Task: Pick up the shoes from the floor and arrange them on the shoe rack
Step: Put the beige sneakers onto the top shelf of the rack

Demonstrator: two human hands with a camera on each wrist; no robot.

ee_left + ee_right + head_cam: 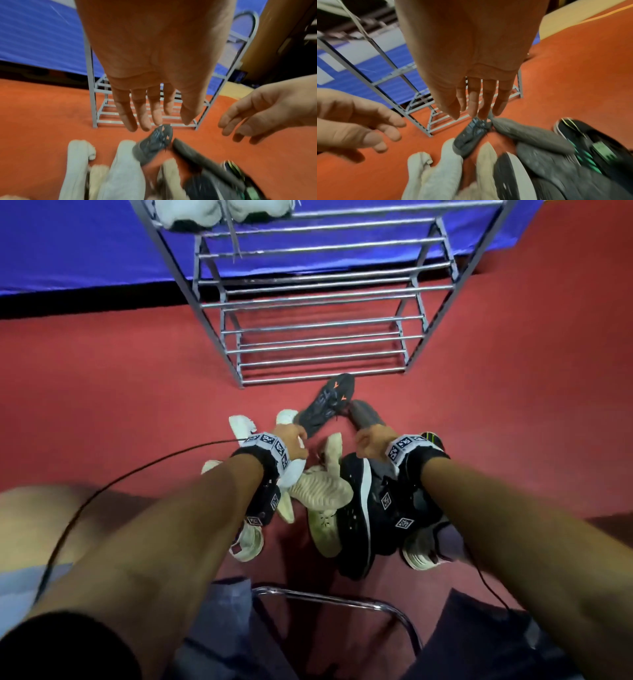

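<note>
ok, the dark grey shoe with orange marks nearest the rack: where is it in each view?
Head: dark grey shoe at centre, just below the shoe rack.
Left wrist: lower centre, under the left hand fingers.
Right wrist: centre, below the right hand fingers.
Shared landmark: the rack's lowest front bar.

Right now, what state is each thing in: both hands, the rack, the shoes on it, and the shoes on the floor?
Left hand: open, fingers straight, holding nothing.
Right hand: open, holding nothing.
Grey metal shoe rack: upright, lower shelves bare.
White shoes on the top shelf: already placed.
Dark grey shoe with orange marks: on the red floor, untouched, nearest the rack.
Black shoe with white sole: on its side in the pile.
Cream knit shoe: in the pile.
</note>
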